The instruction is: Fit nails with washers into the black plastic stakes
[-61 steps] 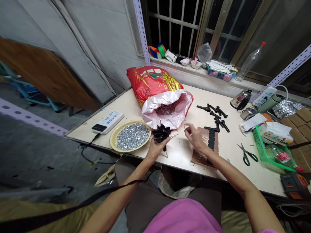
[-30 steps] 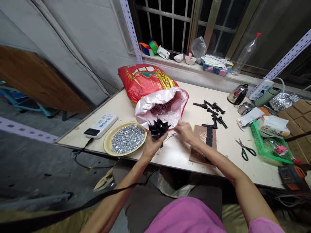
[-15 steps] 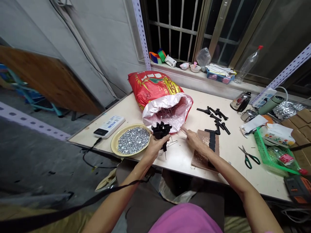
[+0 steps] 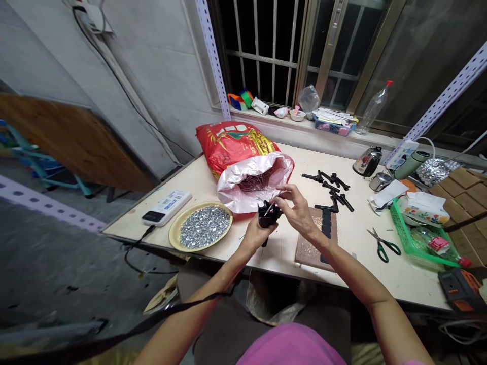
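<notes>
The left hand (image 4: 255, 238) is closed around a bunch of black plastic pieces (image 4: 268, 214) and holds it up just over the surface (image 4: 353, 276). The right hand (image 4: 297, 209) comes in from the right with its wrist bent, and it pinches a thin nail (image 4: 270, 208) sticking out of the bunch. Left of the bunch sits a yellow plate (image 4: 175, 238) of silver washers (image 4: 204, 227). Behind the bunch is a white plastic bag (image 4: 230, 190) of long nails (image 4: 253, 181). Right of the bunch lies a brown board (image 4: 309, 252).
</notes>
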`<state>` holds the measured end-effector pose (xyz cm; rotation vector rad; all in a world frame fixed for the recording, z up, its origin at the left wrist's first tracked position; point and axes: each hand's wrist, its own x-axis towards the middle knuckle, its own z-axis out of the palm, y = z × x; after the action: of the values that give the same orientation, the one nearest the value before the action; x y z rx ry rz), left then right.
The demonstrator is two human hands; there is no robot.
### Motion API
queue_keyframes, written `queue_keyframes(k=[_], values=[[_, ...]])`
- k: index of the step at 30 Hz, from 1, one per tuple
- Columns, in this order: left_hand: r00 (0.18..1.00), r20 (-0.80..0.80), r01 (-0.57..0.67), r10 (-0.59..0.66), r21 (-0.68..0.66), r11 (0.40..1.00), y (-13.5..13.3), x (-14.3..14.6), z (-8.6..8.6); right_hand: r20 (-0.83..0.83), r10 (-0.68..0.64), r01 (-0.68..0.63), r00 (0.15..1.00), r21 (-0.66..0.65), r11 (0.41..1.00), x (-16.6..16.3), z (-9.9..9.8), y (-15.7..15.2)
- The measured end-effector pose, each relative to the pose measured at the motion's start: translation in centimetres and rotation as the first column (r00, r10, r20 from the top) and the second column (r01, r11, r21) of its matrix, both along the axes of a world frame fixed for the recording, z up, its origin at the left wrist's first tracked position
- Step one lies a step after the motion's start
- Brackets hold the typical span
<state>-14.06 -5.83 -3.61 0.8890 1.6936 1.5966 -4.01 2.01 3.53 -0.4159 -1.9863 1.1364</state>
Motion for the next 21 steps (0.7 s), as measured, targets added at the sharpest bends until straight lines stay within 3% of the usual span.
queue_keyframes(k=[6, 10, 14, 16, 18, 21], values=[[1.0, 0.013, -0.008, 0.007, 0.015, 1.0, -0.1, 0.4, 0.7, 0.088, -0.055, 0.035, 0.995, 0.216, 0.976, 0.3, -0.3, 0.0], [0.993, 0.119, -0.025, 0.025, -0.008, 1.0, -0.5, 0.6, 1.3, 0.015, -0.097, 0.089, 0.995, 0.28, 0.956, 0.9, 0.2, 0.1], [0.946, 0.323, -0.026, 0.009, 0.048, 0.999, -1.2, 0.6, 2.1, 0.027, -0.172, 0.169, 0.985, 0.101, 0.981, 1.6, -0.9, 0.6], [0.927, 0.371, 0.022, -0.056, 0.098, 0.995, -1.2, 0.6, 2.4, 0.142, -0.039, 0.047, 0.989, -0.049, 0.998, 1.7, -2.0, 0.6], [0.915, 0.386, 0.069, -0.118, 0.141, 0.988, -1.0, 0.7, 2.5, 0.195, 0.132, -0.086, 0.972, -0.226, 0.97, 1.5, -3.3, 0.2], [0.945, 0.319, 0.024, -0.07, 0.146, 0.989, -0.4, 0.9, 2.2, 0.121, 0.149, -0.096, 0.981, -0.36, 0.928, 0.6, -4.7, -0.6]])
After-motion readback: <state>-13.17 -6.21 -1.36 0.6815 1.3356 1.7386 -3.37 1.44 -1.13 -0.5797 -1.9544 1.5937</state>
